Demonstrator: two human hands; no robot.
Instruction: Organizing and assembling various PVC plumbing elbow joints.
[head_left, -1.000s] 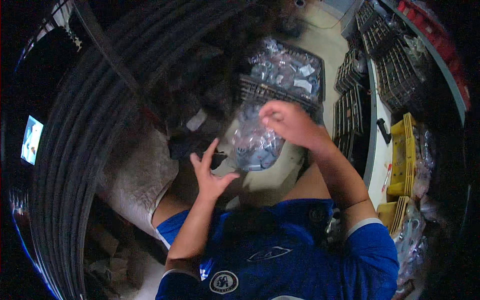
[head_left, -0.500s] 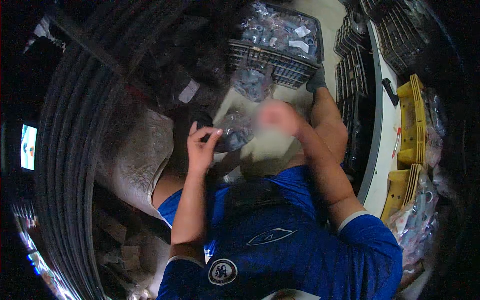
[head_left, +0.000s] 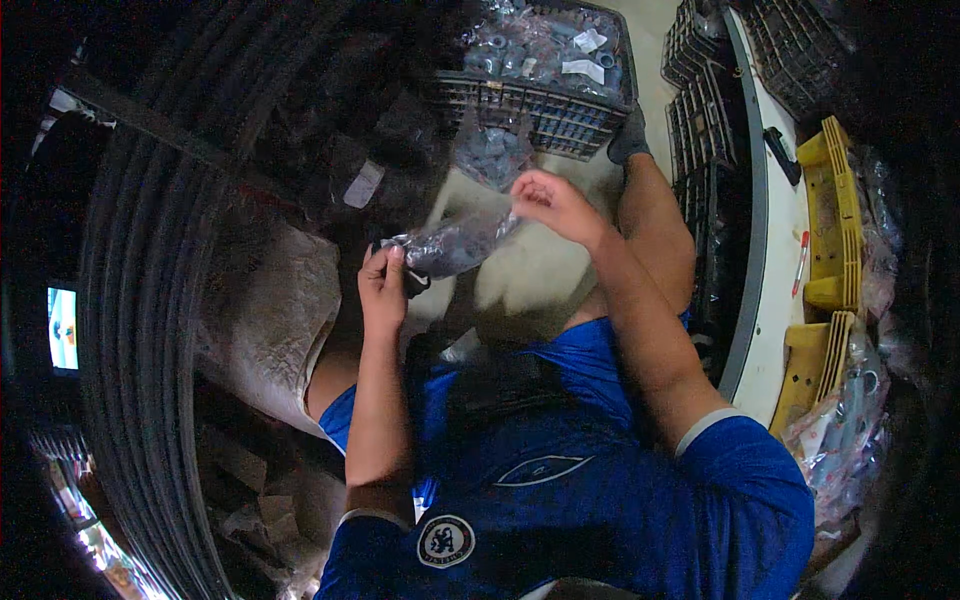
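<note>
Bag [head_left: 455, 246] between both hands' fingers [head_left: 397, 256]

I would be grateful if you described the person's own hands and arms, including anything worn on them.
The left hand and right hand are ungloved, and both forearms are bare, with no watch visible. The short blue sleeves end in white trim.

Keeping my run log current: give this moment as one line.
left hand: grips one end of plastic bag; right hand: pinches other end; nearby: filled bag, black crate of bagged grey parts
</note>
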